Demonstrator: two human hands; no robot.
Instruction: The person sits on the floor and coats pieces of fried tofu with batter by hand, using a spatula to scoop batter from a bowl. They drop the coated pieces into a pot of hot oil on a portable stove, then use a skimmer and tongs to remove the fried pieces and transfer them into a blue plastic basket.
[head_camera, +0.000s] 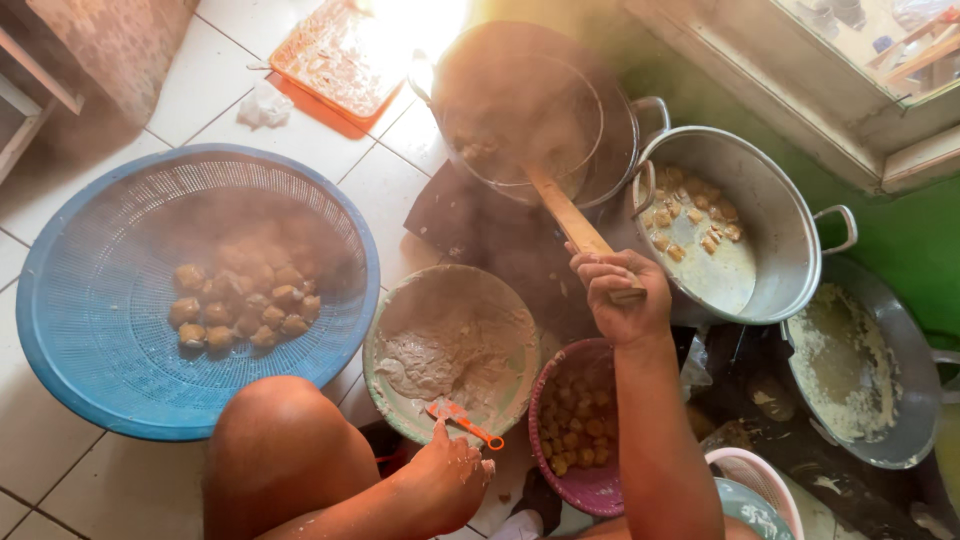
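My right hand (622, 293) grips the wooden handle (570, 220) of a strainer ladle that reaches into a steaming metal pot (520, 120) at the top. My left hand (450, 475) rests low, fingertips on a small orange-handled knife (462, 420) lying on the rim of a green bowl (450, 350) of grey-brown dough. A pink basket (585, 425) of small pale balls sits between my arms. A big blue colander (190, 290) on the left holds a pile of fried brown balls (245, 305). My bare knee (275, 450) is below it.
A silver pot (740, 225) with liquid and a few floating pieces stands at right, beside a metal basin (860, 370) smeared with batter. An orange tray (335, 60) lies on the white tiled floor at the top. A green wall and window frame run along the right.
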